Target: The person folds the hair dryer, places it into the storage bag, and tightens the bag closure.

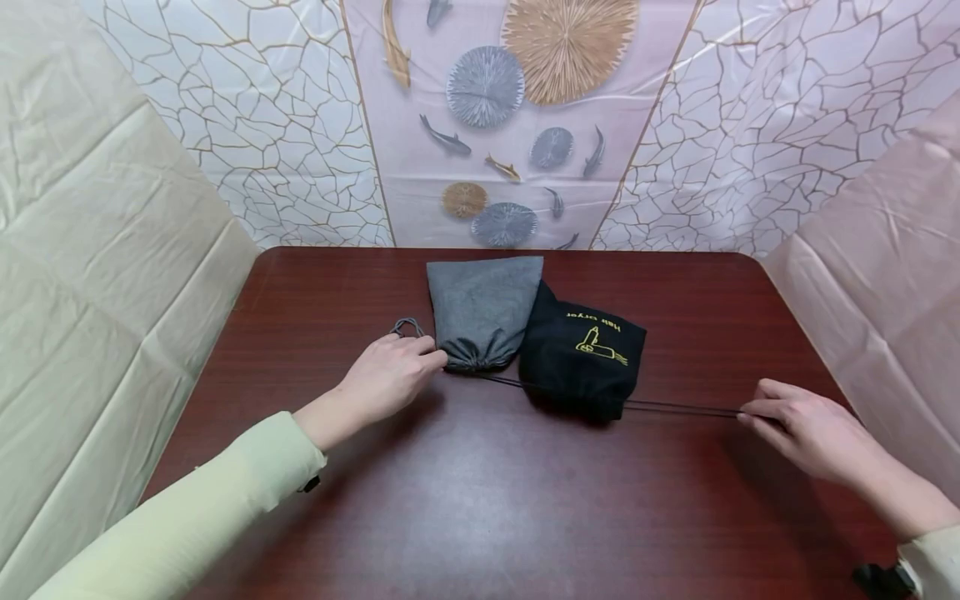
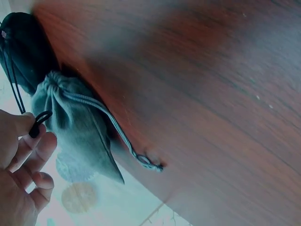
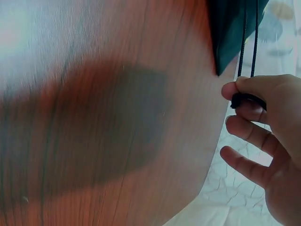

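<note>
A black drawstring pouch with yellow "Hair Dryer" lettering and a dryer drawing lies on the table, its mouth gathered. My left hand pinches the knotted end of one black drawstring between thumb and fingers. Out to the right, my right hand pinches the knotted end of the other black drawstring. Both cords run taut from the pouch. Beside the black pouch, a grey drawstring pouch lies cinched, near my left hand. Its grey cord trails loose on the table.
The dark reddish wooden table has rounded far corners. Behind it hangs a patterned cloth. Pale cloth walls stand close on the left and right sides.
</note>
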Demonstrator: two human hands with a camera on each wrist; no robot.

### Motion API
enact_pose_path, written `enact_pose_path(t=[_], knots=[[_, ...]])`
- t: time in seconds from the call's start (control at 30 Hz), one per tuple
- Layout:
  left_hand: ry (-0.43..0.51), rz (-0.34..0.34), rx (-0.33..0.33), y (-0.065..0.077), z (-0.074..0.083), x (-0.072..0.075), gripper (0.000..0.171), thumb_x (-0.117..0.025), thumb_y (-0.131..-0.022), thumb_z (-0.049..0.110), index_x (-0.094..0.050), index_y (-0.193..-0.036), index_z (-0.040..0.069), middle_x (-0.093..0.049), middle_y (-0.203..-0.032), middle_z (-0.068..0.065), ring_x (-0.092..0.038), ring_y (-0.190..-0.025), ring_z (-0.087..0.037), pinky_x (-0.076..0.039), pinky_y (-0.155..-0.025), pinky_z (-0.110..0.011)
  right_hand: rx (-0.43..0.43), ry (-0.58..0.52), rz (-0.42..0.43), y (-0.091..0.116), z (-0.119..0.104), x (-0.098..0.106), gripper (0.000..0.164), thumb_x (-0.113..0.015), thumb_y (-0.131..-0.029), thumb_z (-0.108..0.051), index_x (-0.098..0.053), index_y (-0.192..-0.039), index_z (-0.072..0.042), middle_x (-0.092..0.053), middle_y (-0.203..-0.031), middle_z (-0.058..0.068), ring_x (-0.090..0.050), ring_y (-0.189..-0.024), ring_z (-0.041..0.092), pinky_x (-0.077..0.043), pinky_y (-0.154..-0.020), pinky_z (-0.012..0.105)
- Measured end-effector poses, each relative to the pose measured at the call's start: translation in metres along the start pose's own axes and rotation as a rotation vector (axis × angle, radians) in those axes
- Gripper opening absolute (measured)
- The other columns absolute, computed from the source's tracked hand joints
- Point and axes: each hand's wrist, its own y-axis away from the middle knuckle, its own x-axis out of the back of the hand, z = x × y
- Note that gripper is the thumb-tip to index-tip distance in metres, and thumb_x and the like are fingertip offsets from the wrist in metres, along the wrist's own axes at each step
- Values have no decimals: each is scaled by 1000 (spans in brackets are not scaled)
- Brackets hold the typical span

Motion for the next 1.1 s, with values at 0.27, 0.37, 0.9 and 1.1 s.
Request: enact_pose_path(t=[0.27,0.37,0.9,1.1], knots=[[32,-7,29,6,-5,1,15,-70,-96,2,-67,-87,14,-60,-82,-1,-66,-68,-24,-55,-56,-41,-52,71,-71,18,27,5,20,-72,-100,-20,-79,-82,-12,-52,-81,-13,-57,-66,0,-44,-57,23],[41,-2,19,5,-3,-1,16,-69,-97,4,-65,-86,14,-58,-81,-1,-66,-67,-24,-55,-54,-41,-70,80,-78,19,31,3,16,-75,-97,-15,-78,-82,-12,-53,-80,-13,-58,-66,1,-43,-56,23],[66,-57,20,-12,24,-17,6,-77,-95,14,-71,-97,15,-66,-89,1,-71,-78,-21,-57,-65,-38,-105,-10,-110,-65,-44,-15,30,-85,-90,-24,-80,-118,-14,-71,-105,-6,-69,-95,16,-58,-79,42],[62,-94,15,-11,33,-22,11,-79,-95,20,-70,-98,15,-67,-89,1,-72,-80,-20,-58,-69,-39,160,-16,8,-101,-77,-44,54,-46,-113,-51,-71,-140,-10,-69,-135,13,-63,-125,33,-40,-118,42]])
